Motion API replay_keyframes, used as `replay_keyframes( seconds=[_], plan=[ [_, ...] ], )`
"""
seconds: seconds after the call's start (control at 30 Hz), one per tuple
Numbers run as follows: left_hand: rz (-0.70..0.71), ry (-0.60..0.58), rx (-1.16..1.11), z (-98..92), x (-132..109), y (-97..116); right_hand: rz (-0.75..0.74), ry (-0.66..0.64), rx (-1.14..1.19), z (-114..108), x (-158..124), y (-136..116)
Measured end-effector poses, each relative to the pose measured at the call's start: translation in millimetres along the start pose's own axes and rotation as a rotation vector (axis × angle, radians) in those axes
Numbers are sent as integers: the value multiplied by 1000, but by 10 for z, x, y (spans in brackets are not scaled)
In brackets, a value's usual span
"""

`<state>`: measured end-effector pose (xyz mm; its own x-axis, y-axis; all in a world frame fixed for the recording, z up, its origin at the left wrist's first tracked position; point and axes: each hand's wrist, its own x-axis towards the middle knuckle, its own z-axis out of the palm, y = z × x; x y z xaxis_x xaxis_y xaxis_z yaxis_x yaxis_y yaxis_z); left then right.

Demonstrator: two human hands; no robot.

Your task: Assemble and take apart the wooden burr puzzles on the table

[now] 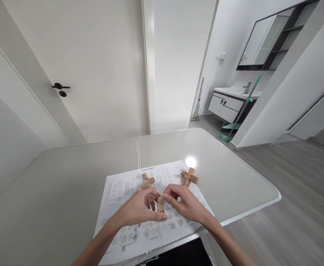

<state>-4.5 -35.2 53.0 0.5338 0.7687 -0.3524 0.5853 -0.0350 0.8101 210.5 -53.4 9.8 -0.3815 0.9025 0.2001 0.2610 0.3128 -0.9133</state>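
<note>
Both my hands meet over a printed instruction sheet (117,192) on a grey table (54,192). Between them stands a small wooden block (160,204). My left hand (140,208) curls around it from the left, thumb under it. My right hand (185,203) pinches its top with the fingertips. Two assembled wooden cross puzzles lie on the sheet beyond the hands: one wooden cross puzzle (147,181) just past my left fingers, the other wooden cross puzzle (190,177) past my right hand.
The table's right edge (272,201) drops to a wood floor. A white door (76,74) with a black handle stands behind the table. Through an opening at right are a vanity with sink (231,101), a mirror and a green-handled mop (243,107).
</note>
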Motion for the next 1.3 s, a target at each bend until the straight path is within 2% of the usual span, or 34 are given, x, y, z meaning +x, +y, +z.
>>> replay_keyframes(
  seconds=[0.07, 0.2, 0.27, 0.37, 0.43, 0.53, 0.6, 0.7, 0.8, 0.83, 0.93, 1.03, 1.13, 1.2, 1.3],
  plan=[
    [-34, 41, 17, -23, -45, -5, 23, 12, -38, -12, -10, 26],
    [-56, 37, 64, -165, -187, -116, 81, 47, -14, -47, -117, 87],
    [-66, 144, 124, -225, -210, -234, 107, 46, 5, -53, -166, 112],
    [-61, 396, 306, -243, -127, -476, 135, 23, 29, -24, -181, 144],
    [20, 485, 423, -226, -29, -652, 142, 4, 27, 12, -159, 167],
    [58, 521, 496, -223, 89, -859, 143, -12, 8, 66, -128, 227],
    [30, 501, 511, -261, 147, -906, 154, -17, -13, 98, -129, 290],
    [17, 500, 523, -369, 312, -794, 166, -3, -38, 147, -155, 400],
    [148, 611, 580, -508, 677, -535, 163, 18, -40, 188, -177, 474],
    [188, 616, 592, -558, 835, -447, 164, 22, -40, 198, -180, 486],
    [251, 585, 602, -714, 1302, -262, 164, 35, -44, 211, -176, 494],
    [259, 526, 594, -833, 1577, -204, 152, 51, -51, 202, -165, 488],
    [240, 512, 559, -862, 1545, -180, 148, 48, -31, 176, -151, 483],
    [225, 518, 515, -822, 1372, -138, 154, 57, 21, 148, -136, 460],
    [210, 484, 425, -671, 988, -26, 150, 160, 92, 95, -86, 349]
  ],
)
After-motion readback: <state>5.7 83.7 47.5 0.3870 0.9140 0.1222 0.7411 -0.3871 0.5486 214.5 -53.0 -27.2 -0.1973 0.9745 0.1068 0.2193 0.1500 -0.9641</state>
